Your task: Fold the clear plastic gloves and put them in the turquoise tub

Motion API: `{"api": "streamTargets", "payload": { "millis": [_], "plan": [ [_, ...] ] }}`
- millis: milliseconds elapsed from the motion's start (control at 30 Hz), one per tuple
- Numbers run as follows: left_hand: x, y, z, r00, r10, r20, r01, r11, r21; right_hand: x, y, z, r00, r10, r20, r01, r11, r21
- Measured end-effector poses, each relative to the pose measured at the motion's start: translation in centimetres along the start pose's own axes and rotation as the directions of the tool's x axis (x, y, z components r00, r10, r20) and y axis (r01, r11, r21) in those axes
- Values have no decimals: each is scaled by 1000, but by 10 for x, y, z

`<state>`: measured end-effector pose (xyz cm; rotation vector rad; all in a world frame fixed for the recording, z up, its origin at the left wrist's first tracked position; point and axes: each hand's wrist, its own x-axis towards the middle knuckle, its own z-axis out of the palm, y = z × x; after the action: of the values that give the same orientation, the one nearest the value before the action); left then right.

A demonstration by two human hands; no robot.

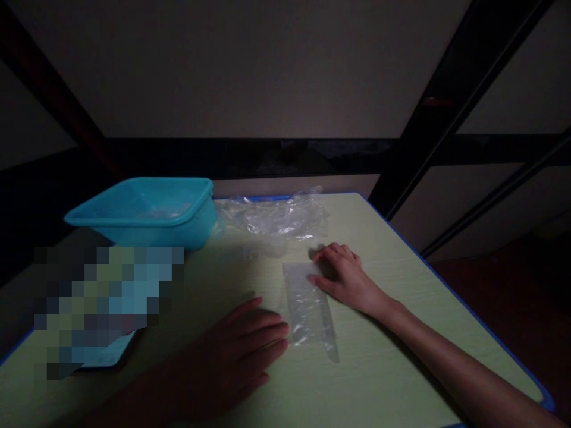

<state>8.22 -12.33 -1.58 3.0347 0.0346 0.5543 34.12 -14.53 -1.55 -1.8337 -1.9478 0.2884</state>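
A small clear plastic bag (307,306) lies flat on the table between my two hands, with its right side folded into a loose strip. My left hand (243,351) is open, palm down, its spread fingertips at the lower left edge of the bag. At the bag's upper right corner rests my right hand (345,276), fingers bent, thumb on the film and apart from the index finger; nothing shows gripped in it. Behind them, a larger crumpled clear plastic bag (285,217) lies near the far edge.
The pale table (392,368) has a blue rim. A turquoise plastic basin (151,229) stands at the back left. In front of it, a flat object (107,352) with a light blue face is mostly blurred out. A panelled wall (250,71) rises behind the table.
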Motion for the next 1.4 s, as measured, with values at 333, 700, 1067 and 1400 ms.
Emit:
{"api": "streamTargets", "payload": {
  "millis": [333,700,1067,1400],
  "plan": [
    [3,2,-2,998,-8,-55,7,1000,-30,-5,-5,-5,889,-457,-31,457,878,144],
    [-1,0,3,996,-69,-56,69,998,-5,-5,-5,-1,935,-354,-34,354,917,186],
    [-1,-4,9,957,-247,-153,247,969,-17,30,11,8,995,-95,28,86,970,226],
    [2,-1,9,960,-252,-119,247,967,-56,38,12,10,989,-138,45,116,936,332]
  ]
}}
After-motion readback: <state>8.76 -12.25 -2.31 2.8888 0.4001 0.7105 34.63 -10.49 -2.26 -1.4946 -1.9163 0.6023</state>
